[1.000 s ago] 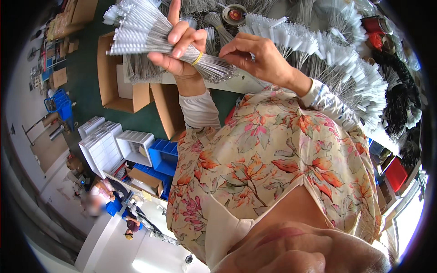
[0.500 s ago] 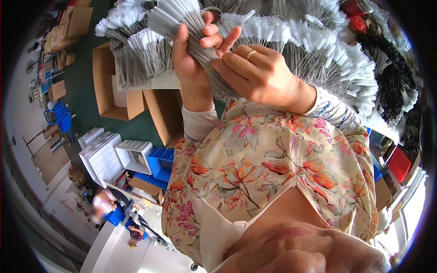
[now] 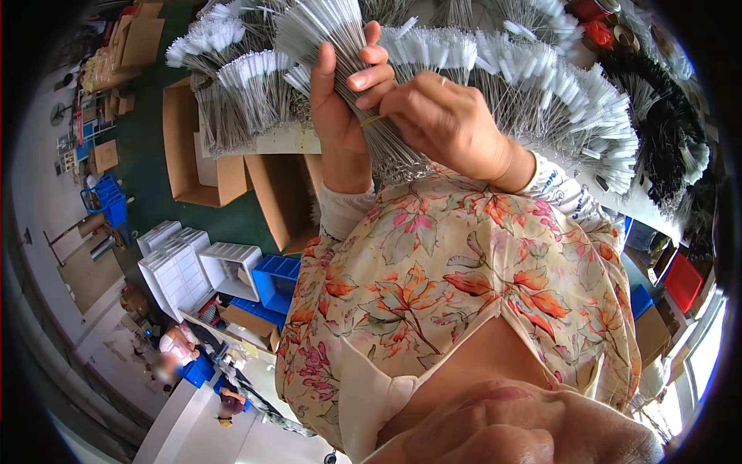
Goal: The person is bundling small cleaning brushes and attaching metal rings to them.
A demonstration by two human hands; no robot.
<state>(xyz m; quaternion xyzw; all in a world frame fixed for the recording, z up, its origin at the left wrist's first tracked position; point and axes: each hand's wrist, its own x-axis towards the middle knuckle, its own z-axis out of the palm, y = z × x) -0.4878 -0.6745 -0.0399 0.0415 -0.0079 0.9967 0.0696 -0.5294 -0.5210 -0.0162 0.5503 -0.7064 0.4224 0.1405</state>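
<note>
My left hand (image 3: 340,116) grips a thick bundle of thin wire-stemmed white brushes (image 3: 325,31), held upright in front of my chest. My right hand (image 3: 444,124) closes around the bundle's wire stems beside it. A yellow rubber band (image 3: 369,121) crosses the stems between my two hands. The brush heads fan out above my fingers. The stem ends (image 3: 402,166) hang below my hands against my flowered blouse.
Rows of white brushes (image 3: 541,85) cover the worktable, with black brushes (image 3: 657,116) at the right. Open cardboard boxes (image 3: 193,147) stand on the green floor at the left. White bins (image 3: 182,267) and blue bins (image 3: 274,282) sit lower left. A red bin (image 3: 684,278) is at right.
The bundle has turned from lying sideways at the left to standing upright before me. My right hand has closed onto the stems next to my left hand.
</note>
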